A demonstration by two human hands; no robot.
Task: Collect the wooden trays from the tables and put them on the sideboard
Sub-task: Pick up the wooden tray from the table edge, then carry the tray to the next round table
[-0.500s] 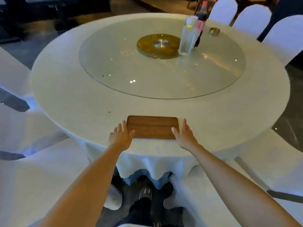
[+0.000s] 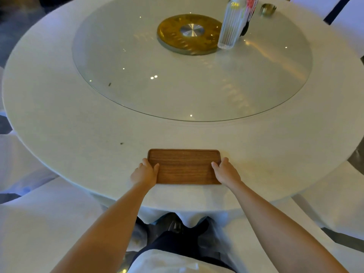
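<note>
A rectangular wooden tray (image 2: 185,166) lies flat near the front edge of a round table (image 2: 78,134) with a white cloth. My left hand (image 2: 144,172) grips the tray's left short edge, thumb on top. My right hand (image 2: 225,171) grips the right short edge the same way. The tray is empty and rests on the cloth.
A glass turntable (image 2: 147,79) with a gold hub (image 2: 190,33) fills the table's middle. On it stand a clear ribbed bottle (image 2: 231,26), a dark bottle behind it and a small metal dish (image 2: 267,8). White-covered chairs (image 2: 39,223) stand on both sides of me.
Both hands have closed onto the tray's short edges, thumbs now over the rim. My head has moved closer to the table. The tray has not visibly shifted.
</note>
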